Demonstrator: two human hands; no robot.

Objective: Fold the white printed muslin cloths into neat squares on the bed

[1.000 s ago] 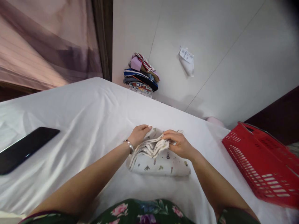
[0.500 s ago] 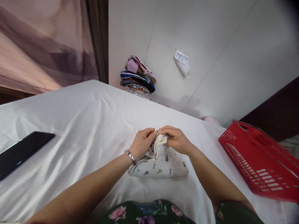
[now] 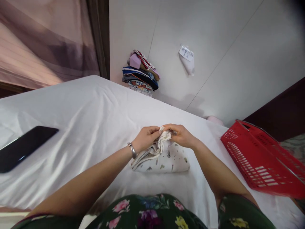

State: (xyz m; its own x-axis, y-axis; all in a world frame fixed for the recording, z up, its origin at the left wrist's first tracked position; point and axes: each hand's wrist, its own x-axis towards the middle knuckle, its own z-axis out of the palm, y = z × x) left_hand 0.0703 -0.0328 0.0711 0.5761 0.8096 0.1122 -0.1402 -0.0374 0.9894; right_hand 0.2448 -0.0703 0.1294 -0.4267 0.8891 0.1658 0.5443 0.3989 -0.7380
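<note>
A folded white cloth (image 3: 166,160) with small dark and olive prints lies on the white sheet in front of me. Its upper edges are gathered and raised between my hands. My left hand (image 3: 147,137), below a silver bracelet, pinches the gathered edge from the left. From the right, my right hand (image 3: 179,134) holds the same bunched edge, fingers curled round it. The fingertips of both hands nearly meet at the top of the cloth.
A black flat device (image 3: 26,148) rests on the sheet at the left. The red perforated basket (image 3: 262,162) stands at the right. Beyond the sheet's far edge are a stack of folded clothes (image 3: 140,74) and a labelled plastic packet (image 3: 187,60).
The whole view has shifted slightly, with most things a little higher in the picture. Both hands keep their hold on the cloth, and its gathered edges have opened out a little.
</note>
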